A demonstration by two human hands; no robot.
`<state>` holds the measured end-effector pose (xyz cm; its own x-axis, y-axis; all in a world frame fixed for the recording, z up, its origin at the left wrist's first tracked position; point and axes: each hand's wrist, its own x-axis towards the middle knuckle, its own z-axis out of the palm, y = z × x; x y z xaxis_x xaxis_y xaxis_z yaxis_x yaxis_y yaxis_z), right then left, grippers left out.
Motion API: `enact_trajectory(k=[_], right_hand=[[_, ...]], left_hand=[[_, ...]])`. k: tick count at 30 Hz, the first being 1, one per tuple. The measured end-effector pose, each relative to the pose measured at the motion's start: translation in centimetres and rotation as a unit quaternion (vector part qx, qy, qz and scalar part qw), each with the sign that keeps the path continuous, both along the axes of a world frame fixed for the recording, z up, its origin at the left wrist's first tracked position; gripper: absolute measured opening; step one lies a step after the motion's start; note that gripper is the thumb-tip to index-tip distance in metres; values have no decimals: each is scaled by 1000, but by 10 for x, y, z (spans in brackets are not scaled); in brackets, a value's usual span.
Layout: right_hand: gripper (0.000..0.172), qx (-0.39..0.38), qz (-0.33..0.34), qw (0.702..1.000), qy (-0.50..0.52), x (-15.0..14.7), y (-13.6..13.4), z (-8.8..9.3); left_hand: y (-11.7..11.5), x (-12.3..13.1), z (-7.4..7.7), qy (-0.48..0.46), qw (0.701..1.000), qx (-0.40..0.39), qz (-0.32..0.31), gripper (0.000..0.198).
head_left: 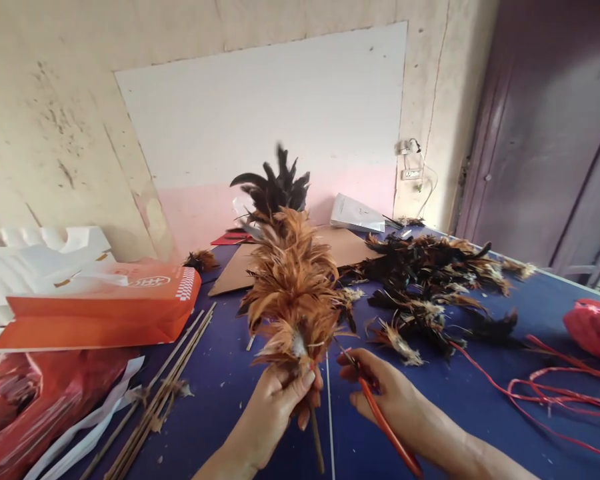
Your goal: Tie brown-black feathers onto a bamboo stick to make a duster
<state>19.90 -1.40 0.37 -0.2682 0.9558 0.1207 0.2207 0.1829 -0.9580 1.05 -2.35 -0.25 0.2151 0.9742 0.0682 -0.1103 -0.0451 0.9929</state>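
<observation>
My left hand (286, 395) is closed around the base of a feather duster (296, 280), where the feathers meet its thin stick (317, 443). The duster stands upright, brown feathers below and black ones at the top. Beside it, my right hand (393, 383) grips scissors (386, 427) with red-orange handles; their tips point at the lowest feathers. Whether the blades touch anything cannot be made out. Red plastic string (525, 393) lies in loose loops to the right, leading to a red ball of string (594, 328).
Loose dark and brown feathers (425, 267) are heaped at the right on the blue table (485, 427). Cardboard (233, 270) lies behind the duster. At the left are an orange bag (100, 313), thin sticks (155, 400) and red plastic (70, 393). A wall (280, 100) stands behind.
</observation>
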Motion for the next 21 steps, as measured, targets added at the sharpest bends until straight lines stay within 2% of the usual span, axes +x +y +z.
enact_trajectory(k=[3, 5, 7, 11, 16, 18, 21], right_hand=[[35, -40, -55, 994, 87, 2, 3, 7], [36, -64, -75, 989, 110, 6, 4, 10], [34, -76, -48, 992, 84, 9, 4, 11], [26, -75, 68, 994, -30, 11, -1, 8], [24, -36, 101, 991, -76, 9, -4, 1], [24, -40, 85, 994, -51, 8, -1, 1], [29, -51, 2, 998, 25, 10, 4, 8]], left_hand=[[1, 0, -2, 4, 1000, 9, 19, 27], [3, -3, -1, -2, 999, 24, 40, 25], [6, -7, 0, -7, 997, 40, 67, 23], [8, -11, 3, -23, 993, 46, 105, 24], [4, -8, 4, -8, 996, 35, 84, 22], [3, -8, 4, 8, 997, 37, 72, 22], [4, -11, 4, 25, 995, 54, 83, 22]])
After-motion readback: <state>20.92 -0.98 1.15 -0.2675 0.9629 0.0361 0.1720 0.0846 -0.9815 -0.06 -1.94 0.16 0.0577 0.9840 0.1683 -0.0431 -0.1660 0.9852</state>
